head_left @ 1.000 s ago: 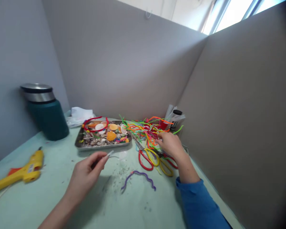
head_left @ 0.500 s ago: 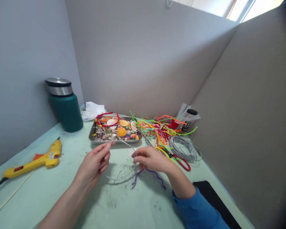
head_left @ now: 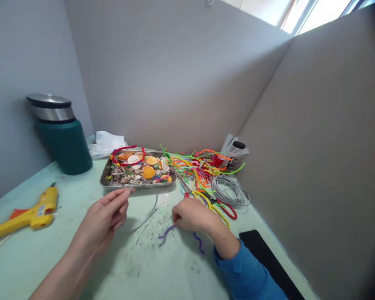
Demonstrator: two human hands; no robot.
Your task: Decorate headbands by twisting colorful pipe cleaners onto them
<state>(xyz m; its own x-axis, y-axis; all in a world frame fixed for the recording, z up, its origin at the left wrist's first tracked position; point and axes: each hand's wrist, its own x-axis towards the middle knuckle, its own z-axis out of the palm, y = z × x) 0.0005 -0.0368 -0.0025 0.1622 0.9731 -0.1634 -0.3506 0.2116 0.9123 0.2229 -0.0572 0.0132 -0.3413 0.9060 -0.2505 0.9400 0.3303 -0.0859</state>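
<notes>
My left hand (head_left: 112, 210) pinches the end of a grey wire (head_left: 152, 210) between thumb and fingers. The wire bends round in an open curve above the tabletop. Low over the table, my right hand (head_left: 192, 214) has its fingers closed on a purple pipe cleaner (head_left: 167, 232), whose wavy ends stick out on both sides of the hand; its middle is hidden. Just beyond the left hand lies a metal tray (head_left: 137, 187) of seashells, with a ring of red pipe cleaner (head_left: 143, 155) resting on top.
Left: a yellow glue gun (head_left: 40, 212) and a green bottle (head_left: 64, 146). Right: tangled coloured pipe cleaners (head_left: 200, 166), a coil of grey wire (head_left: 229, 191), red-handled scissors (head_left: 229, 211), a black-lidded container (head_left: 236, 156) and a flat black object (head_left: 268, 258). White tissue (head_left: 108, 141) sits behind.
My right hand has let go of the wire and moved down onto the purple pipe cleaner. My left hand still holds the wire. The view has turned slightly right.
</notes>
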